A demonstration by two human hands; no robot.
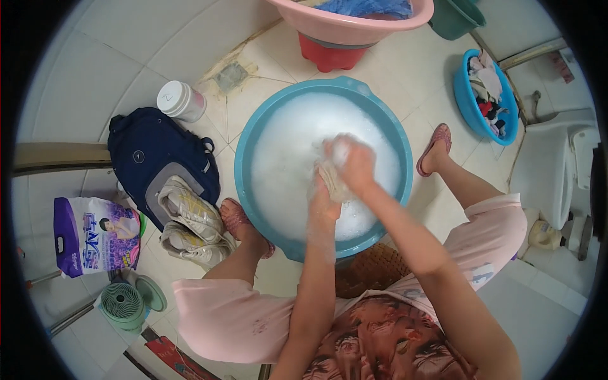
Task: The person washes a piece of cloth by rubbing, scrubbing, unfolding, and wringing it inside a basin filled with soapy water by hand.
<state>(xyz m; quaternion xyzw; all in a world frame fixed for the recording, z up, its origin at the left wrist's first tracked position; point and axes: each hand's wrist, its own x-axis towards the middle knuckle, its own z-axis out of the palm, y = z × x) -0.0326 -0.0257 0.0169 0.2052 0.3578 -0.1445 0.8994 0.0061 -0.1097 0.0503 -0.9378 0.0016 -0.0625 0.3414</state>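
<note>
A wide blue basin (242, 168) full of white suds (285, 145) stands on the floor between my feet. Over its middle, a wet cream-coloured cloth (332, 180) is bunched between my hands. My left hand (323, 201) is closed round the lower part of the cloth, with foam on the wrist. Just above and to the right, my right hand (354, 161) grips the upper part, its fingers foamy and slightly blurred. The cloth's kind and its full shape are hidden by the hands and suds.
Left of the basin lie a navy backpack (155, 149), pale sneakers (190, 206), a white tub (181, 101), a purple detergent bag (98, 237) and a green fan (122, 306). Beyond it stands a pink basin (354, 19); a blue basin of clothes (465, 104) sits far right.
</note>
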